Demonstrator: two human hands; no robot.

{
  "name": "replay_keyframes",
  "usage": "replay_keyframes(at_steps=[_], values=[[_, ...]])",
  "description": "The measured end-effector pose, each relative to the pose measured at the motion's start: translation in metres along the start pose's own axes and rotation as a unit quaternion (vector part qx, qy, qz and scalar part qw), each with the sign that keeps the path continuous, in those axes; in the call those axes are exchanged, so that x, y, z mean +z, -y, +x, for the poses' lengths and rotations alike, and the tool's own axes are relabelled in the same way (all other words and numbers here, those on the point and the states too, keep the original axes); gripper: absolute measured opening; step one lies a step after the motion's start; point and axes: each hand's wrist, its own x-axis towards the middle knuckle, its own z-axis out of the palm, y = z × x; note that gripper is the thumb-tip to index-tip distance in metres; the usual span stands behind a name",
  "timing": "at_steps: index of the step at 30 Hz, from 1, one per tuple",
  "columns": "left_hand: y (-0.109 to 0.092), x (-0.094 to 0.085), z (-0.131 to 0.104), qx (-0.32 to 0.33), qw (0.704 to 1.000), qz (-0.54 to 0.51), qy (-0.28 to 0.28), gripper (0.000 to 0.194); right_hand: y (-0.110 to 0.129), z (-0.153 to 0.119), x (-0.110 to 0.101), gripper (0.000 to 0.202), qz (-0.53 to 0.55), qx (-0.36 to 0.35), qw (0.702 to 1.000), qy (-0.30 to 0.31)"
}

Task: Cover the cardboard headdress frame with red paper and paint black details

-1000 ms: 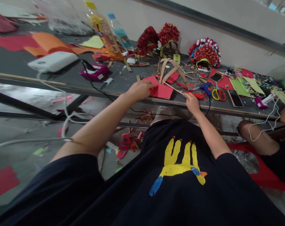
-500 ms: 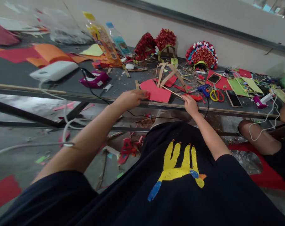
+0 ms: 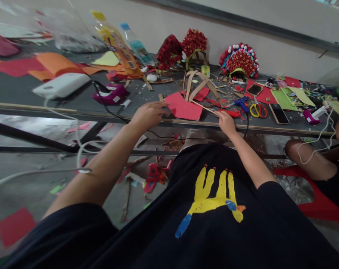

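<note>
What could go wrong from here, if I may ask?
The blue glue gun could be dragged if something snags its cord, which hangs past the table edge. The phone lies near that edge and could get knocked off. The thin stick in the right hand reaches the red paper; a slip might shift it.

Your left arm (image 3: 109,155) reaches forward and inward, its forearm running on a long diagonal away from you. At the left wrist (image 3: 132,129) the line bends, so your left hand (image 3: 147,116) turns toward your right, palm down, fingers extended and loosely spread. Your right arm (image 3: 249,158) also angles forward and inward. Your right hand (image 3: 227,123) points inward, its back upward, thumb and fingers drawn together in a pinch. Your two hands are apart.
</note>
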Motion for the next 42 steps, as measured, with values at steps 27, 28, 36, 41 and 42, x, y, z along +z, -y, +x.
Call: replay_keyframes(at_steps=[27,28,36,41,42], values=[[-0.016,0.021,-0.041,-0.015,0.995,-0.077,-0.058,0.052,0.002,0.001,-0.003,0.041,0.006,-0.003,1.000,-0.001],[-0.016,0.019,-0.043,-0.030,0.994,-0.077,-0.076,0.049,0.002,0.001,-0.003,0.041,0.004,-0.003,1.000,-0.001],[-0.036,0.019,-0.020,-0.005,0.994,-0.090,-0.062,0.064,0.006,0.001,-0.006,0.042,-0.014,0.013,1.000,0.014],[-0.038,0.021,-0.015,0.013,0.995,-0.088,-0.039,0.066,0.005,0.001,-0.006,0.040,-0.001,0.000,1.000,0.002],[-0.036,0.019,-0.017,0.014,0.995,-0.089,-0.039,0.063,0.004,0.000,-0.005,0.040,0.001,-0.001,1.000,0.000]])
